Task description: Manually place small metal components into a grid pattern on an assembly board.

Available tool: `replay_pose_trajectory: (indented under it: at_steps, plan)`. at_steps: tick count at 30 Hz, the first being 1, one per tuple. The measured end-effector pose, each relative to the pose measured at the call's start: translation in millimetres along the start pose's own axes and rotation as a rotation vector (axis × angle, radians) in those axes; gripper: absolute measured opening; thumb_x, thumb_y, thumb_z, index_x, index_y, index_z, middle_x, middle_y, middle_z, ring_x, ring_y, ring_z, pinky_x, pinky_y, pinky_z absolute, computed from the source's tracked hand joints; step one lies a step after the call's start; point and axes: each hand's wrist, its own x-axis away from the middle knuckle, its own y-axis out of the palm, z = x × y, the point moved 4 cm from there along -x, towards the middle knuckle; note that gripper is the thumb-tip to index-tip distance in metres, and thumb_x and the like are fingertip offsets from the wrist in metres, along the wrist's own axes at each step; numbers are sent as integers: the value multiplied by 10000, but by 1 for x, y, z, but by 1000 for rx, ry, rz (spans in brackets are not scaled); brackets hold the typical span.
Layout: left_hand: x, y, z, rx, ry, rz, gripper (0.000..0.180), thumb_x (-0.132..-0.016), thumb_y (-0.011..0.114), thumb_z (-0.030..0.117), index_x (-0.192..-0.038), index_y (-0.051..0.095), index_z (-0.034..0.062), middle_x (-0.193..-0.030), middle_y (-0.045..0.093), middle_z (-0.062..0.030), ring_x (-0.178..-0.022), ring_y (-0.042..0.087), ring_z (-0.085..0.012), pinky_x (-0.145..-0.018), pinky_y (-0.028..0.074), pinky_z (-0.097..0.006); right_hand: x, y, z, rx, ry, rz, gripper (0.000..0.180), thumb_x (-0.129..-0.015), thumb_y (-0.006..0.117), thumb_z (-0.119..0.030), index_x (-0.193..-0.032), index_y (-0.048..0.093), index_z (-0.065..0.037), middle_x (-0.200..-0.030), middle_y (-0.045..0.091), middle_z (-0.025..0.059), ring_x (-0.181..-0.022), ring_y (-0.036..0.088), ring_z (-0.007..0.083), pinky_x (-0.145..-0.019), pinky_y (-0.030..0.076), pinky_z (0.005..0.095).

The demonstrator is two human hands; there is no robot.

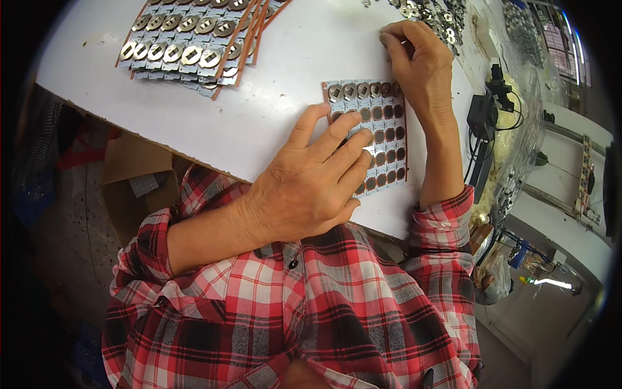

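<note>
A light-blue circuit board panel (380, 146) with a reddish edge strip lies on the white table. Its far row carries shiny metal battery holder clips (363, 91); the nearer rows show bare dark round pads. Across the panel's left side rests my left hand (303, 176), fingers spread and touching the surface. Just beyond the panel's far right corner is my right hand (422, 70), thumb and forefinger pinched together. Whatever is between those fingertips is too small or hidden to make out. Loose metal clips (447, 21) lie heaped beyond the right hand.
Several similar panels (181, 40), fitted with clips, are stacked at the far left of the white table (259, 87). A black adapter with cables (483, 115) stands along the right side. Below the table's left edge sits an open cardboard box (137, 159).
</note>
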Motion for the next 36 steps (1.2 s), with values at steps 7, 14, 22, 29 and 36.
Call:
replay_pose_trajectory:
  at_steps: [7,14,22,29,36]
  plan:
    - [2,-1,-1,-1,-1,15,563,-674,837,271,-1134,700,-23,-1300,637,-179,-1325,536,-371,-1107,378,-610,-2,-17,10,-222,90,-285,223,-928,679,-28,-1133,762,-54,-975,706,-15,-854,618,88,-743,498,249]
    - [4,-1,0,-2,-3,15,570,-661,843,263,-1133,700,-23,-1298,637,-182,-1321,539,-371,-1096,389,-607,9,-16,5,-355,40,-195,185,-913,726,-54,-1093,766,-48,-975,702,-4,-833,622,81,-724,489,236]
    - [7,7,3,-72,130,139,554,-632,842,256,-1073,700,-47,-1199,669,-177,-1217,606,-330,-1062,444,-573,8,-11,-19,-35,-135,-11,101,-959,703,-64,-1050,726,-26,-859,705,56,-704,622,109,-657,510,256]
    - [19,13,2,-166,241,149,450,-631,829,247,-959,718,-41,-1088,702,-163,-1127,647,-299,-966,518,-477,47,-24,-63,-740,414,-100,143,-978,644,-6,-1092,711,47,-884,719,51,-628,611,62,-537,485,203]
    - [23,8,4,-174,199,168,411,-676,818,246,-973,727,-24,-1060,708,-138,-1138,654,-300,-1008,500,-534,85,-7,-81,-742,510,-133,201,-946,714,25,-1147,725,41,-904,735,35,-715,650,50,-585,506,179]
